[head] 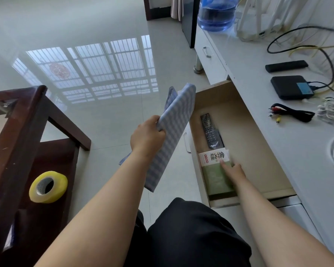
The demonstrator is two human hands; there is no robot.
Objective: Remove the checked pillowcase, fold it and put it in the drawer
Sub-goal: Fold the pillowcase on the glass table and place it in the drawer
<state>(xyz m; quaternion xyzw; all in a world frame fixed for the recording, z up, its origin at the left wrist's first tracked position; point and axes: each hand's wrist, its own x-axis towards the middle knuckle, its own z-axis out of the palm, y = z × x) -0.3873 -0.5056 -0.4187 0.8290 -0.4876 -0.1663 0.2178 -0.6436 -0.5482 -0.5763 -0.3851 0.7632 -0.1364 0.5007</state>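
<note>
Open drawer, left hand gripping pillowcase (folded)

One head-worn view looks steeply down, close over the open drawer and floor.

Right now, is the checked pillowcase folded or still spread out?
Folded. The checked pillowcase hangs as a narrow, layered rectangle from the left hand, not yet in the open drawer.
</note>
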